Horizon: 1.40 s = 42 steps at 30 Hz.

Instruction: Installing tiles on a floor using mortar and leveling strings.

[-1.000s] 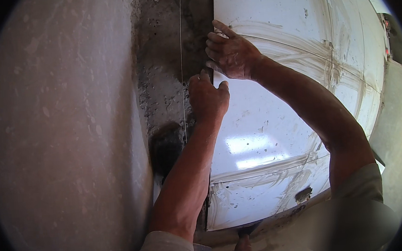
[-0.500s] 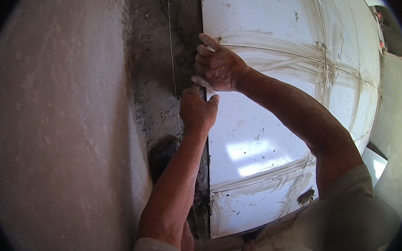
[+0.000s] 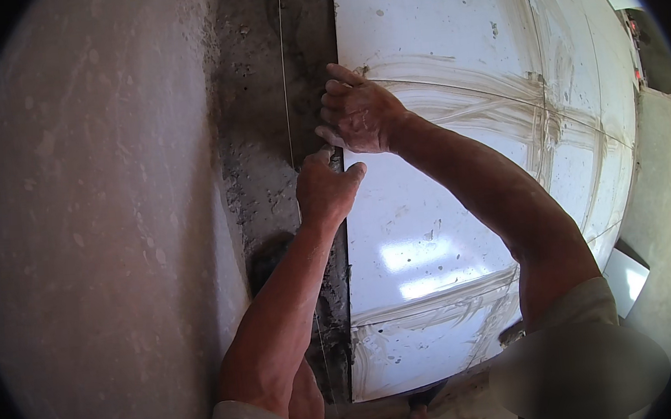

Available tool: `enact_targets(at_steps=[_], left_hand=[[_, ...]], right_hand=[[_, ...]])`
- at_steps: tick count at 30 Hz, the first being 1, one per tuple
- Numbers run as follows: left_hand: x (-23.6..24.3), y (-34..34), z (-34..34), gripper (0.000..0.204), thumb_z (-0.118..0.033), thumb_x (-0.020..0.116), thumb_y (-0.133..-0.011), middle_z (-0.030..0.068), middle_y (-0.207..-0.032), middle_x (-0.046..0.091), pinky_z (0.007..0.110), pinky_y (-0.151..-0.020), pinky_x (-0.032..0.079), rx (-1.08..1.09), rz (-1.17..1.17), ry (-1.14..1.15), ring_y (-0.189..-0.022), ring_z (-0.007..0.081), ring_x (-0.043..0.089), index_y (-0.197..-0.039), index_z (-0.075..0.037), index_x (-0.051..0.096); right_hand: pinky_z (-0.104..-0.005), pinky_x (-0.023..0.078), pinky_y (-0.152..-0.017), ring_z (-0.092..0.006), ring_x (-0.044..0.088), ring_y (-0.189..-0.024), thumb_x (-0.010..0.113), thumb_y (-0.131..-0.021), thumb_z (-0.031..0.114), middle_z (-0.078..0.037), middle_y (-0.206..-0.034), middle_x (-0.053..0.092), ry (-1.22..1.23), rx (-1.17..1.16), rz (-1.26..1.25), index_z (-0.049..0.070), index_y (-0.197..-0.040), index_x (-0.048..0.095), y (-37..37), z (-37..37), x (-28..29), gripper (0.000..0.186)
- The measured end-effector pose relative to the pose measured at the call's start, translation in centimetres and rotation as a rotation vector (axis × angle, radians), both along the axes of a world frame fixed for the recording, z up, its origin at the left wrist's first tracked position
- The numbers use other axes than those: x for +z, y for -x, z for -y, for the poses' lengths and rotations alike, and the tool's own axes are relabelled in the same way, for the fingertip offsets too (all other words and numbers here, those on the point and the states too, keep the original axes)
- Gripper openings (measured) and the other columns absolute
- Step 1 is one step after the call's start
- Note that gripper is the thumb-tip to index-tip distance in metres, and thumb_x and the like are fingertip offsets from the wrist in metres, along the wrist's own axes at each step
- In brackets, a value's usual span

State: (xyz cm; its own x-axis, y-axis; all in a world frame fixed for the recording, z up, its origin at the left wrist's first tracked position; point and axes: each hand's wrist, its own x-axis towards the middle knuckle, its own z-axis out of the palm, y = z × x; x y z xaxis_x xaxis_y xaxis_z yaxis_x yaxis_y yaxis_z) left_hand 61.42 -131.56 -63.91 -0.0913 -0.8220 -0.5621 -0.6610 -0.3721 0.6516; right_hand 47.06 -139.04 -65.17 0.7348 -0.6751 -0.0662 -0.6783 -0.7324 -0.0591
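Observation:
A bed of large white tiles (image 3: pixel 437 201), streaked with grey smears, ends along a straight edge beside a dark, rough strip of mortar or concrete (image 3: pixel 253 113). My right hand (image 3: pixel 359 113) lies at that edge near a tile joint, its fingers curled over it. Just below, my left hand (image 3: pixel 326 185) has bent fingers at the same edge, close against the right hand's thumb, with its own thumb on the tile side; what its fingertips grip is hidden. A thin pale string (image 3: pixel 284 72) runs lengthwise over the rough strip, passing by my left hand.
A pale grey wall or slab (image 3: pixel 90 189) fills the left side. A loose white tile (image 3: pixel 625 281) lies on grey floor (image 3: pixel 657 184) at the right, beside the tiled area's curved-looking edge. A dark shape, unclear, sits under my left forearm; legs show at the bottom.
The view has shifted, so tiles and hands appear further left and lower, and more of the loose tile shows. Both hands stay at the tile edge in much the same grip.

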Motion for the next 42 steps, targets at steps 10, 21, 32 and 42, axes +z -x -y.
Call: enact_targets(at_steps=[10,21,32,42], left_hand=[[0.0,0.0,0.2,0.059,-0.032,0.072,-0.071,0.028,-0.105,0.061,0.04,-0.088,0.048,-0.001,-0.033,-0.071,-0.1,0.0349,0.062,-0.109,0.012,0.058],[1.0,0.0,0.8,0.07,-0.033,0.072,-0.071,0.0299,-0.121,0.055,0.038,-0.099,0.042,0.023,-0.054,-0.149,-0.116,0.035,0.054,-0.12,0.014,0.053],[-0.3,0.0,-0.5,0.046,-0.024,0.069,-0.07,0.0248,-0.104,0.06,0.044,-0.086,0.048,0.023,-0.027,0.086,-0.098,0.0366,0.06,-0.104,0.006,0.062],[0.4,0.6,-0.1,0.052,-0.024,0.073,-0.069,0.0261,-0.112,0.059,0.04,-0.092,0.046,-0.004,0.006,-0.011,-0.106,0.0359,0.059,-0.109,0.006,0.06]], right_hand=[[-0.0373,0.026,-0.107,-0.0141,0.049,-0.1,0.046,-0.091,0.033,0.005,-0.084,0.057,-0.077,0.02,-0.243,0.021,-0.081,0.063,-0.6,1.0,1.3,0.024],[-0.0376,0.028,-0.102,-0.0149,0.047,-0.098,0.051,-0.088,0.031,0.005,-0.081,0.055,-0.042,0.046,-0.211,0.022,-0.075,0.06,-0.3,1.0,-0.5,0.018],[-0.0387,0.03,-0.096,-0.0167,0.047,-0.097,0.053,-0.087,0.031,0.005,-0.081,0.058,-0.051,0.026,-0.149,0.022,-0.079,0.065,-0.2,0.6,0.2,0.017],[-0.0422,0.029,-0.112,-0.0251,0.048,-0.116,0.064,-0.081,0.032,-0.009,-0.115,0.056,-0.017,0.11,0.162,0.006,-0.11,0.061,2.2,-1.8,0.8,0.039]])
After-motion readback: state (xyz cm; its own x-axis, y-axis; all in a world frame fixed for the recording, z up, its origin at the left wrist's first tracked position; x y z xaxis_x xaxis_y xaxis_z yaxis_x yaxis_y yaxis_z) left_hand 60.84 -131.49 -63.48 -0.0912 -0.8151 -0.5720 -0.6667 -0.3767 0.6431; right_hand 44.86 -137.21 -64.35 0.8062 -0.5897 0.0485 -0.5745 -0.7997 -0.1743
